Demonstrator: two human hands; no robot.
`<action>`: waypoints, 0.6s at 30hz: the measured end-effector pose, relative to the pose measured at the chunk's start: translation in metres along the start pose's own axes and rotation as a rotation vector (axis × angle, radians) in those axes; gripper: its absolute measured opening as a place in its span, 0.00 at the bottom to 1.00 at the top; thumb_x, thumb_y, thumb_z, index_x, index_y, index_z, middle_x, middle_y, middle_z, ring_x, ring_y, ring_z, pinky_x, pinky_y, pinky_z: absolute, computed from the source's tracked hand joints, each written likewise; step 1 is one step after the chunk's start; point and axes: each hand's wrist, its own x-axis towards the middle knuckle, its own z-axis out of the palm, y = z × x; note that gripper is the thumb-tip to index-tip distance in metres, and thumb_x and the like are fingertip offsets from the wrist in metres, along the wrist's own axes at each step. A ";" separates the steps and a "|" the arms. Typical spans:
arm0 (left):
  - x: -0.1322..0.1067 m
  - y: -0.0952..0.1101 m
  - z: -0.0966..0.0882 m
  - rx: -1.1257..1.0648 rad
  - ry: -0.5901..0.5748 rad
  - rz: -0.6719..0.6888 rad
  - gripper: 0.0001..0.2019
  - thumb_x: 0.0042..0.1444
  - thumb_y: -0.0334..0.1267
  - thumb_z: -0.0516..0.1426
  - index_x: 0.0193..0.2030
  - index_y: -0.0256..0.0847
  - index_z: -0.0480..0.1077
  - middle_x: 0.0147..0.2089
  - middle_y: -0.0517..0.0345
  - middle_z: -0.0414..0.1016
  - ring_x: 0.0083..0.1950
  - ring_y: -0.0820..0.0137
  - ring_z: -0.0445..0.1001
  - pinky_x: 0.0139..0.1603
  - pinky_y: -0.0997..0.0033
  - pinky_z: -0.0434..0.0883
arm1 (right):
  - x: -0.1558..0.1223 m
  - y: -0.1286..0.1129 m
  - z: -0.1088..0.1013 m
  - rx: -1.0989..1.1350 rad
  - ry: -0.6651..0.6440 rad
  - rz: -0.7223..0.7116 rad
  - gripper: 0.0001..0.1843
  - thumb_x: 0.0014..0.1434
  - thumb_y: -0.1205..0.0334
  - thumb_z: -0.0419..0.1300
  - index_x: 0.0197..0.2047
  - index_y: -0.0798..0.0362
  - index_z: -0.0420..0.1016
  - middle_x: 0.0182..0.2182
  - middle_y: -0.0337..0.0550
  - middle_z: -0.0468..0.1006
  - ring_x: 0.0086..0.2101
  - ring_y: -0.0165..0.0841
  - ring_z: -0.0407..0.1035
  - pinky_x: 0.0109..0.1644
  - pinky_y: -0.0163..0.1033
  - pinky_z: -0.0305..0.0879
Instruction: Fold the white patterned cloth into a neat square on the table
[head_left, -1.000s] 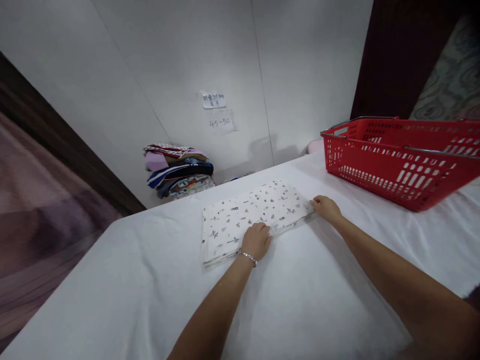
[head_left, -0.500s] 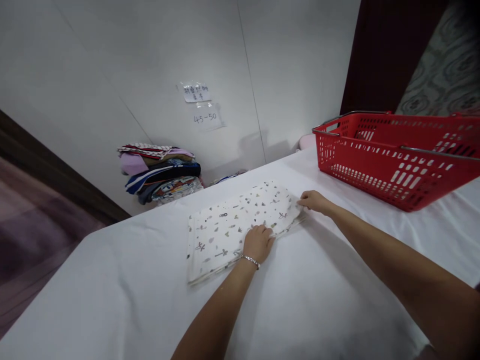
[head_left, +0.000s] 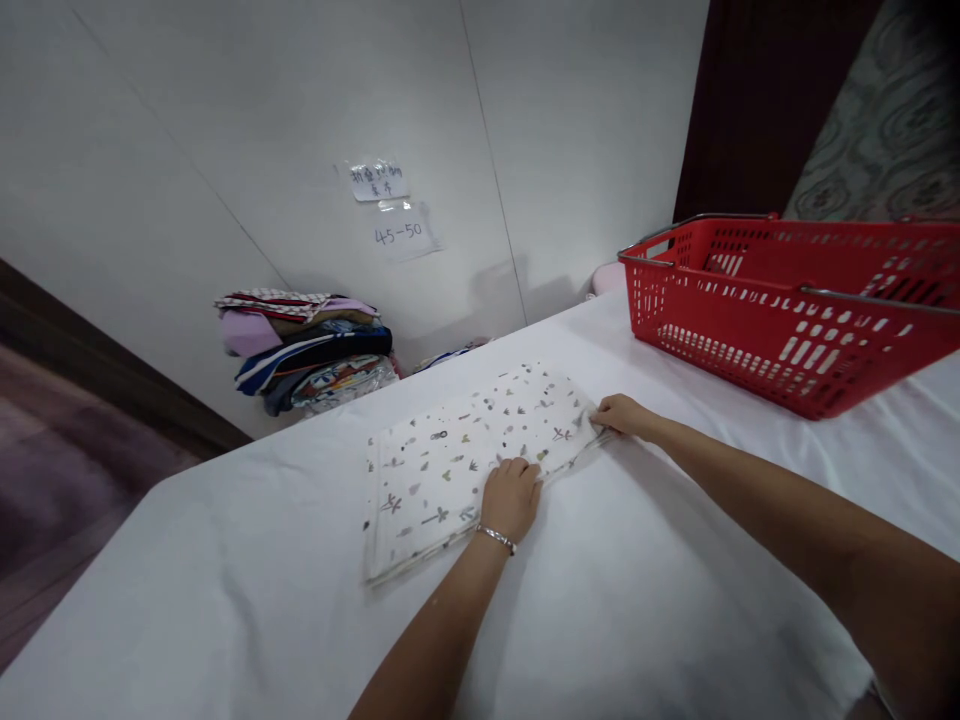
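A white cloth (head_left: 450,450) with small grey and green plant prints lies folded into a flat, layered rectangle. My left hand (head_left: 511,497), with a silver bracelet at the wrist, rests palm down on the cloth's near edge, fingers stretched over it. At the right end, my right hand (head_left: 621,414) pinches the near corner of the cloth between thumb and fingers. The cloth dips a little under that pinch. Beneath it spreads a white-covered table (head_left: 300,620).
A red plastic basket (head_left: 750,340) with metal handles stands on the table to the right. Beyond the far edge rises a pile of folded fabrics (head_left: 307,345), against a pale wall (head_left: 300,100). Two paper signs (head_left: 401,232) are taped there.
My right hand has shifted slightly down at the cloth's corner, which now looks flatter. My left hand stays on the near edge. The whole view has shifted slightly.
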 end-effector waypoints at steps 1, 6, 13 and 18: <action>-0.001 0.000 0.000 -0.002 -0.001 0.002 0.10 0.58 0.36 0.49 0.46 0.42 0.66 0.43 0.54 0.67 0.44 0.66 0.64 0.44 0.63 0.64 | -0.001 0.001 0.000 -0.022 -0.009 0.011 0.10 0.48 0.58 0.61 0.23 0.55 0.67 0.09 0.33 0.61 0.13 0.24 0.56 0.19 0.30 0.52; -0.004 0.002 -0.001 -0.002 0.008 -0.007 0.11 0.58 0.35 0.49 0.47 0.43 0.65 0.43 0.54 0.67 0.44 0.65 0.64 0.44 0.63 0.63 | -0.006 0.000 -0.003 -0.078 -0.065 0.077 0.12 0.47 0.57 0.60 0.21 0.55 0.66 0.09 0.35 0.62 0.13 0.27 0.59 0.18 0.31 0.53; -0.007 0.003 0.001 -0.014 0.013 -0.013 0.12 0.57 0.34 0.49 0.48 0.42 0.64 0.45 0.54 0.66 0.45 0.65 0.63 0.44 0.63 0.63 | -0.017 -0.008 -0.016 0.020 -0.144 0.122 0.06 0.44 0.68 0.60 0.20 0.56 0.66 0.14 0.36 0.68 0.17 0.25 0.63 0.19 0.28 0.54; -0.009 0.004 0.002 -0.020 0.018 -0.017 0.13 0.57 0.33 0.49 0.48 0.42 0.64 0.45 0.53 0.66 0.46 0.64 0.62 0.45 0.62 0.63 | -0.014 -0.009 -0.016 0.128 -0.123 0.062 0.03 0.47 0.67 0.59 0.27 0.55 0.67 0.17 0.34 0.69 0.20 0.22 0.64 0.23 0.26 0.60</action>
